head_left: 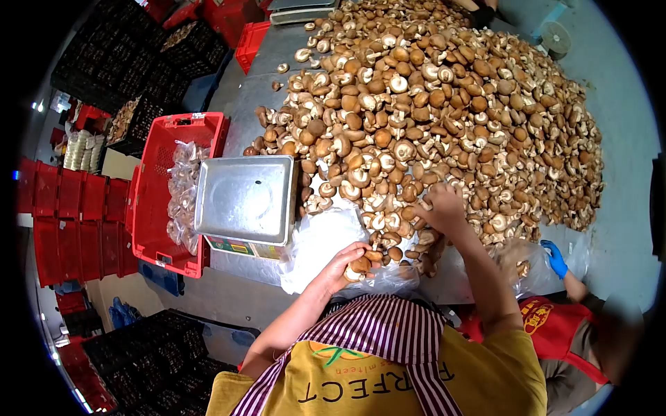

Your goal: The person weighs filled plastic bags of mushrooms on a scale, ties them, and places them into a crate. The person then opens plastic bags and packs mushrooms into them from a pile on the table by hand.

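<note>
While my left hand (338, 269) is closed around a few mushrooms (361, 265) near the front edge of the desk (239, 111), my right hand (446, 210) is in the near side of the mushroom pile (451, 97). Left: fingers wrapped, one mushroom showing its pale underside. Right: fingers bent, tips down among the caps; can't tell if it's clamped on one, back of the hand blocks the view. Hands are apart, right one reaching farther out.

Pile takes up most of the desk, running from just ahead of me to the far end. Mix of brown caps and pale undersides facing up. A few strays lie on bare desk past its left edge. Clear plastic (395, 279) is bunched just beside the left hand; white plastic (322, 236) lies left of that.

Next over: flat metal pan (246, 197) on a base with a printed side, small dark spot on top. Beside it, a red crate (154, 152) with filled clear bags (184, 194). Farther left, stacked red crates (55, 249), plus black crates (118, 59).

To my right, a co-worker in a red top (572, 333); their blue-gloved hand (555, 260) is at a clear bag (544, 277).
</note>
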Tool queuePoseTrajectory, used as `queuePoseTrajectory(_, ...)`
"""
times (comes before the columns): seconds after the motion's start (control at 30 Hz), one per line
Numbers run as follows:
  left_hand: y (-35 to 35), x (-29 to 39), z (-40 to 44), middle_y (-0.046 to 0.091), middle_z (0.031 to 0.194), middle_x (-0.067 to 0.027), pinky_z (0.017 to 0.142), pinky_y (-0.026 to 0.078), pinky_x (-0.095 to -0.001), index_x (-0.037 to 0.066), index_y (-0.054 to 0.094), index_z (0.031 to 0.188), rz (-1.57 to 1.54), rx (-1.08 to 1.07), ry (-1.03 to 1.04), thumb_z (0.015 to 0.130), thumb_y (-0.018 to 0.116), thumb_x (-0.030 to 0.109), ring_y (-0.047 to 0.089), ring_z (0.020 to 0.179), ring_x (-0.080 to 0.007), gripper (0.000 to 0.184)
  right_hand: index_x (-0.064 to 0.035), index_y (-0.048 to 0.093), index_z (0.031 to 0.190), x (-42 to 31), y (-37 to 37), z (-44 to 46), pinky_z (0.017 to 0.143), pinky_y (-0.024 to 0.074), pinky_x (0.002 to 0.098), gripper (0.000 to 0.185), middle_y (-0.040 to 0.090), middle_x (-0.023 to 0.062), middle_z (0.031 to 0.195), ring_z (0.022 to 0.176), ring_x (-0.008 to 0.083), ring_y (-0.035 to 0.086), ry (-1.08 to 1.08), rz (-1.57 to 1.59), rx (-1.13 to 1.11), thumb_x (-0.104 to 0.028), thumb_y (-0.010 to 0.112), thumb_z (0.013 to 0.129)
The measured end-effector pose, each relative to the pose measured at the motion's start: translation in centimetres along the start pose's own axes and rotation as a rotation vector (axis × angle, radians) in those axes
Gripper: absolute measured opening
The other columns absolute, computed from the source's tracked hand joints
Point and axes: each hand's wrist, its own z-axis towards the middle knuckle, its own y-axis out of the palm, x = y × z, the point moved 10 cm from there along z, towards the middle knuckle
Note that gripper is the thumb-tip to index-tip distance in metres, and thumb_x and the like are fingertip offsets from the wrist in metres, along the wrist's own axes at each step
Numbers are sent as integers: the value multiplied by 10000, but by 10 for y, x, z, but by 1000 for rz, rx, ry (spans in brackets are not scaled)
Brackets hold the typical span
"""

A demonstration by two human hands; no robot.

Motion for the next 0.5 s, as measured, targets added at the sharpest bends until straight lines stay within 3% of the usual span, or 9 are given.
queuePoseTrajectory(0.1, 0, 7, 0, 612, 1162, -178, 783, 584, -427, 73, 525, 1171, 37, 56, 27, 952, 590, 253, 642, 1031, -313, 291, -51, 686, 1028, -14, -25, 59, 903, 399, 438, 298, 628, 154, 1027, 961, 270, 587, 33, 127, 173, -275, 685, 831)
queuePoseTrajectory(0.17, 6, 8, 4, 608, 1170, -177, 782, 588, -425, 72, 515, 1174, 36, 27, 44, 950, 593, 254, 647, 1021, -310, 299, -52, 665, 1093, -41, -35, 104, 917, 408, 438, 249, 623, 149, 1140, 1026, 254, 581, -68, 169, 259, -125, 609, 862)
queuePoseTrajectory(0.23, 9, 7, 6, 605, 1176, -176, 785, 590, -420, 69, 500, 1216, 44, 22, 54, 953, 588, 262, 651, 1019, -310, 338, -64, 647, 1127, -64, -17, 143, 937, 400, 433, 309, 610, 124, 1126, 1065, 255, 556, -149, 3, 289, -21, 561, 834)
queuePoseTrajectory(0.3, 20, 9, 7, 599, 1186, -175, 791, 589, -419, 68, 479, 1275, 67, -8, 54, 958, 580, 279, 653, 1024, -312, 395, -68, 638, 1139, -65, 18, 166, 965, 388, 403, 373, 597, 109, 1095, 1088, 285, 529, -128, -55, 91, 32, 555, 790)
queuePoseTrajectory(0.5, 18, 6, 8, 579, 1226, -195, 815, 581, -424, 51, 456, 1338, 71, -36, 65, 978, 513, 425, 642, 1065, -335, 522, -62, 680, 1018, -53, 11, 150, 913, 401, 405, 229, 595, 112, 1024, 1027, 271, 537, -111, -12, 240, -34, 593, 807)
